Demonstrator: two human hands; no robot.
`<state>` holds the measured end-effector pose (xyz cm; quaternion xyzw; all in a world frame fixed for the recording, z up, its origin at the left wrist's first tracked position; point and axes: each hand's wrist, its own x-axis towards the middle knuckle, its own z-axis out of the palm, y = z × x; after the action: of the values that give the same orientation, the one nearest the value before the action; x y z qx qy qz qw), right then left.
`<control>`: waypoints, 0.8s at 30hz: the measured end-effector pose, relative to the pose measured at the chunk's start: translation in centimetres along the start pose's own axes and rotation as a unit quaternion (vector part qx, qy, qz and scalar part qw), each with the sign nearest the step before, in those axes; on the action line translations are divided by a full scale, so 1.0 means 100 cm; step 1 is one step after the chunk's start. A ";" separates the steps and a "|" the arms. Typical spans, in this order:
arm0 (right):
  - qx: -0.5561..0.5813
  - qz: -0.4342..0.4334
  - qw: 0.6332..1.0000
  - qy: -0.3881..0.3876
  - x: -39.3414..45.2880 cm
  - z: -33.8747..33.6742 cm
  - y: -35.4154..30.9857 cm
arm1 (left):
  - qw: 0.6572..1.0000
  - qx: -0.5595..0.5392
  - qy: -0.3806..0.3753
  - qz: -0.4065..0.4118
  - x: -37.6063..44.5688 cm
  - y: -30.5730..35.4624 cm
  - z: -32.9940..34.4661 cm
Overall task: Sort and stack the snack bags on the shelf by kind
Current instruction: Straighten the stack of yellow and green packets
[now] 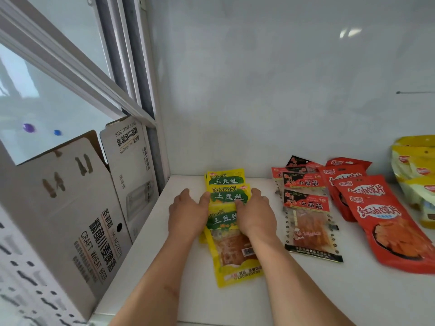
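Two hands flank the yellow potato-shred bags (227,196) at 12 o'clock on the shelf (259,290) | left hand (186,214), right hand (256,214): fingers nearly straight, pressing the top bag's edges, gripping nothing | advice: squeeze evenly inward, square edges | red gluten bags (306,203) at 3 o'clock.

We look through 1 head-worn wide-angle camera, facing forward and down, close above a white shelf (294,290), toward its back wall (270,90), forearms entering from the bottom edge.
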<state>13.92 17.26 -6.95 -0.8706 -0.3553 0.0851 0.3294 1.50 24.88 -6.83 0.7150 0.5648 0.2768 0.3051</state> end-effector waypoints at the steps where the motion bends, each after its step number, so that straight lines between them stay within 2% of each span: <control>1: 0.006 0.004 1.000 0.008 -0.001 -0.001 0.002 | 0.999 0.047 0.010 0.003 -0.007 -0.002 -0.004; 6: -0.003 -0.008 1.000 0.029 -0.004 0.002 0.007 | 0.989 0.142 -0.027 0.041 -0.030 -0.009 -0.002; 10: 0.022 -0.004 1.000 -0.002 -0.003 0.006 0.003 | 0.978 0.191 -0.032 0.072 -0.036 -0.007 0.003; 15: 0.153 0.011 0.988 -0.019 0.003 0.008 -0.003 | 0.978 0.172 -0.039 0.110 -0.032 -0.008 0.008; 20: 0.093 0.006 0.995 -0.047 0.010 0.000 0.002 | 0.979 0.157 -0.038 0.123 -0.022 -0.009 0.013; 24: 0.095 -0.018 0.993 -0.067 0.016 0.001 -0.001 | 0.986 0.122 -0.039 0.111 -0.015 0.001 0.017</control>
<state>14.99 18.39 -6.80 -0.8212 -0.3829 0.1705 0.3872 2.52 23.14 -7.94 0.8155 0.4990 0.2095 0.2051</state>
